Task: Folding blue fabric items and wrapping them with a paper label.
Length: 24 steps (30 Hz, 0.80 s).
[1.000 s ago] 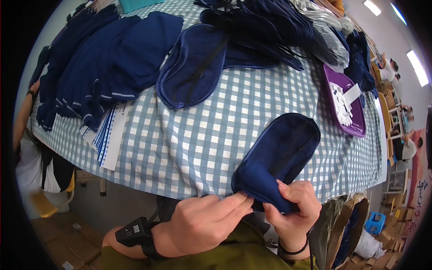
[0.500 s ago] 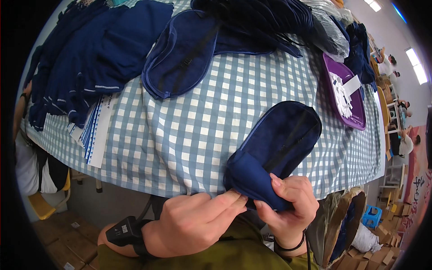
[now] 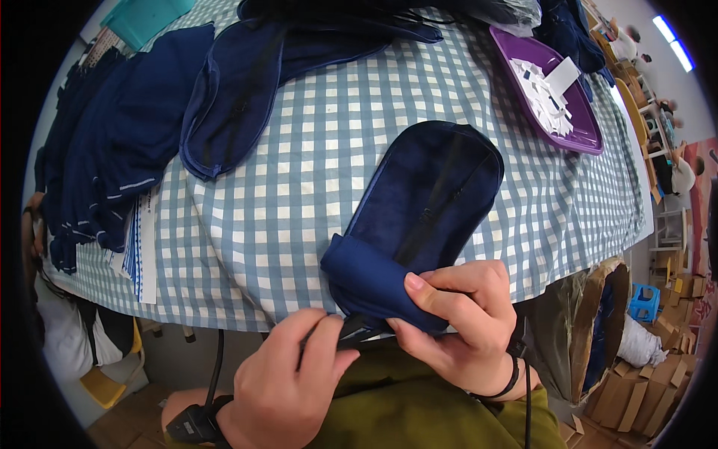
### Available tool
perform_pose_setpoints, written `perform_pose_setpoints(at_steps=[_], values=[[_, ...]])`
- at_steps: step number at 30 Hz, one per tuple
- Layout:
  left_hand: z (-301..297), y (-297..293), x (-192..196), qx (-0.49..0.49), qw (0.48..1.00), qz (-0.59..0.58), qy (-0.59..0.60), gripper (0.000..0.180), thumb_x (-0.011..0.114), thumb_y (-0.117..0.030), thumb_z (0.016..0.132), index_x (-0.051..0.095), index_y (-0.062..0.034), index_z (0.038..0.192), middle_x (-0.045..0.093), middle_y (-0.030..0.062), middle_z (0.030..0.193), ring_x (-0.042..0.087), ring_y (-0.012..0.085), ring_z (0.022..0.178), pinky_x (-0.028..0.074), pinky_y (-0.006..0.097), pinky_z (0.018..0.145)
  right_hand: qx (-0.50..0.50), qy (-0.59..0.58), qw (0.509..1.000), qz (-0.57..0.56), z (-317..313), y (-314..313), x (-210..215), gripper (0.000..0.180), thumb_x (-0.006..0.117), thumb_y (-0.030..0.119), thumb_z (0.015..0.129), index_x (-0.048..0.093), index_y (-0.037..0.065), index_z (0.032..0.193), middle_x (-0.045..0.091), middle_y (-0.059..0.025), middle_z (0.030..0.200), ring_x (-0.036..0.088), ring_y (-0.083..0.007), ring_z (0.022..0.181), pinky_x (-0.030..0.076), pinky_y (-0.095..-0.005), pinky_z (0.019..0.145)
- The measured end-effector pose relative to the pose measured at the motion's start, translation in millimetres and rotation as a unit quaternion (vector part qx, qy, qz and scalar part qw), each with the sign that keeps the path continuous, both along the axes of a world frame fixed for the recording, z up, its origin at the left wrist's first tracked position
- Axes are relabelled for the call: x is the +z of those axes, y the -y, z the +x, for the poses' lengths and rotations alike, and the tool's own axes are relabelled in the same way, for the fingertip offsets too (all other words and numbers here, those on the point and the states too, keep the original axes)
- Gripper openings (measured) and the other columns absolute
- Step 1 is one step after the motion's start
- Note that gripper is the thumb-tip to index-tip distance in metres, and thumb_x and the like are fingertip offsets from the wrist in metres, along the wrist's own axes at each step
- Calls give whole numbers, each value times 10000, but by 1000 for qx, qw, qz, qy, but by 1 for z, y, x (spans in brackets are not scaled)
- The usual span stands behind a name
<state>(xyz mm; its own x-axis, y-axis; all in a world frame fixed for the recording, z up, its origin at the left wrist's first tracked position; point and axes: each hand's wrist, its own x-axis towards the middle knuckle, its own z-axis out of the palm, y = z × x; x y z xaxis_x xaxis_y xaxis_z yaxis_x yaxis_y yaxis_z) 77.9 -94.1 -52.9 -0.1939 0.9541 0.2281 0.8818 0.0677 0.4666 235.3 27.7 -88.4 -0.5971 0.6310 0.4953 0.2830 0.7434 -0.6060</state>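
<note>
A navy fabric piece (image 3: 441, 187) with a rounded far end and piped edge lies on the checked tablecloth near the front edge. A dark band runs lengthwise along its velvety face. Its near end is folded over into a smooth navy flap (image 3: 381, 280). My right hand (image 3: 471, 322) is closed on the right end of this fold, thumb on top. To the left, my left hand (image 3: 288, 374) pinches a black strip (image 3: 351, 329) at the piece's near edge. Its fingertips partly cover the strip, so where it joins the fabric is hidden.
Similar navy pieces (image 3: 235, 105) lie stacked at the back left, beside a heap of navy fabric (image 3: 142, 112) over printed cards (image 3: 147, 254). A purple tray (image 3: 594, 135) with white labels stands at the right. A teal bin (image 3: 146, 19) sits far left. Below the right table edge stands an open carton (image 3: 598, 329).
My left hand has drawn back down and left from the fold and now pinches the black strip. My right hand keeps its grip on the folded end. The whole view has shifted.
</note>
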Motion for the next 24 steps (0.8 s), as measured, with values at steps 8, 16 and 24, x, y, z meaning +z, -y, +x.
perform_pose_setpoints(at_steps=[8,16,24], values=[[-4,-21,19,-109,966,-35,-231,390,684,-80,636,718,-9,1019,350,36,617,426,188,507,340,317,437,10,-42,999,-5,1,-2,-3,471,852,67,580,715,48,1031,607,-38,835,536,-195,723,416,-301,629],[-4,-15,28,-174,940,-84,-282,296,667,-75,600,729,-26,886,494,13,674,524,134,576,404,249,448,-25,-68,997,-16,1,-1,-11,425,888,78,566,727,43,957,594,-41,794,556,-183,679,437,-278,587],[-1,-9,6,-134,975,-38,-174,484,752,-58,672,687,33,1142,362,32,614,410,184,504,335,318,445,0,-59,998,-31,5,-6,-8,452,883,32,574,719,33,995,582,-60,845,567,-186,735,463,-287,590]])
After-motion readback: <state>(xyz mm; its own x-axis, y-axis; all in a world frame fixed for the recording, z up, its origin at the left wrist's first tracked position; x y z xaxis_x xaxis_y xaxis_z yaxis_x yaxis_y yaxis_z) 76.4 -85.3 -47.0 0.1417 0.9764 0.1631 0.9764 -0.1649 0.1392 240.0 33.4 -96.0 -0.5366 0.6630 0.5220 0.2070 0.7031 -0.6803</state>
